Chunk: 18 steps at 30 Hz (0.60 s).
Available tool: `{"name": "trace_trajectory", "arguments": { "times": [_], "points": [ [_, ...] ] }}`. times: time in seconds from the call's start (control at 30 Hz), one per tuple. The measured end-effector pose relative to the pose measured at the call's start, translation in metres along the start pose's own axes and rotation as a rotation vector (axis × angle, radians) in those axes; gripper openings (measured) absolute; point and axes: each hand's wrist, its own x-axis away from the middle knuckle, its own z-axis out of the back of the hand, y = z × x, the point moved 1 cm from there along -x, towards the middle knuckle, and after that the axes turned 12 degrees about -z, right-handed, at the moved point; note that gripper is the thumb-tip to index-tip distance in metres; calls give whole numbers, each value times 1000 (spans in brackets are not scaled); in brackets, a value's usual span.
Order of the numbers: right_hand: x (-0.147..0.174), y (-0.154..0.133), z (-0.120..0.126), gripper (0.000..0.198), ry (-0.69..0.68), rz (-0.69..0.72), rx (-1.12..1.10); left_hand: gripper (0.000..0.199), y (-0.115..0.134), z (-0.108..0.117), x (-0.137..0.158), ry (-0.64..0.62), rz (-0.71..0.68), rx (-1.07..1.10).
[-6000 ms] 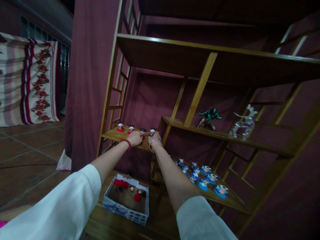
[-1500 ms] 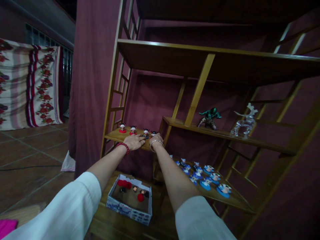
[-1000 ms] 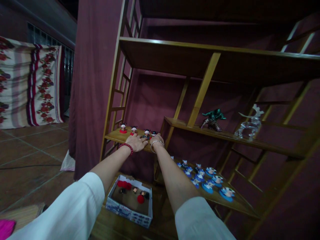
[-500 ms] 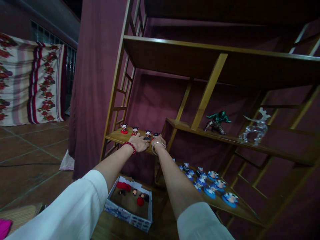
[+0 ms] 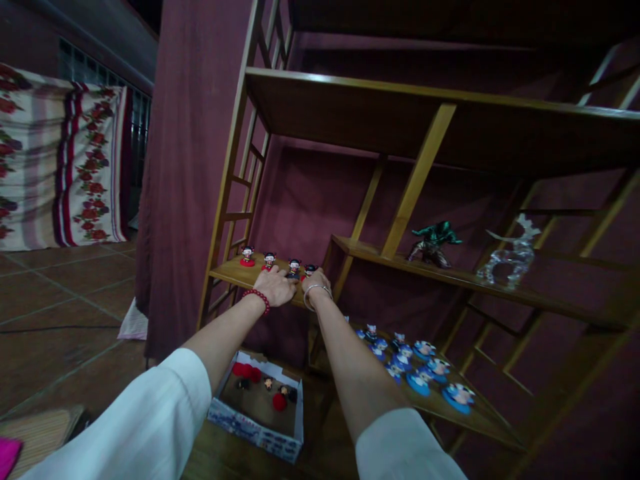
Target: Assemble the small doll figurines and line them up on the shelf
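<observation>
Nearest us, between our forearms, an open box [image 5: 255, 429] holds a few small pieces, some of them red; it lies between six and seven o'clock from our left hand [image 5: 275, 287].

That hand reaches palm down over the front edge of the shelf [image 5: 225, 269], its fingers apart and slightly spread, closed on nothing we can make out. Just beside them, at two o'clock, stands the third figurine [image 5: 293, 268], its long axis upright; we cannot tell whether a fingertip touches its base.

Our right hand [image 5: 316, 281] is bent in around the fourth figurine [image 5: 311, 269], which lies at eleven o'clock from the knuckles, upright and partly covered. The fingertips are hidden, so we cannot tell whether they clamp it. Of our two hands, the right is clearly the nearer to this one, while the left is the nearer to the third.

Along the same row, the second figurine [image 5: 269, 259] stands at twelve from our left hand, and the first figurine [image 5: 247, 255] at between ten and eleven.

Farther off, a green figure [image 5: 437, 241] sits between two and three o'clock from our right hand.
</observation>
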Motion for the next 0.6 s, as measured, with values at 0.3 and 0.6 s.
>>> {"name": "trace_trajectory", "arguments": {
  "times": [0.3,0.6],
  "points": [
    [-5,1,-6,39,4,-23,-7,40,2,2,2,30,30,-12],
    [5,-1,6,38,-23,-35,19,41,0,1,4,56,22,15]
  ]
}}
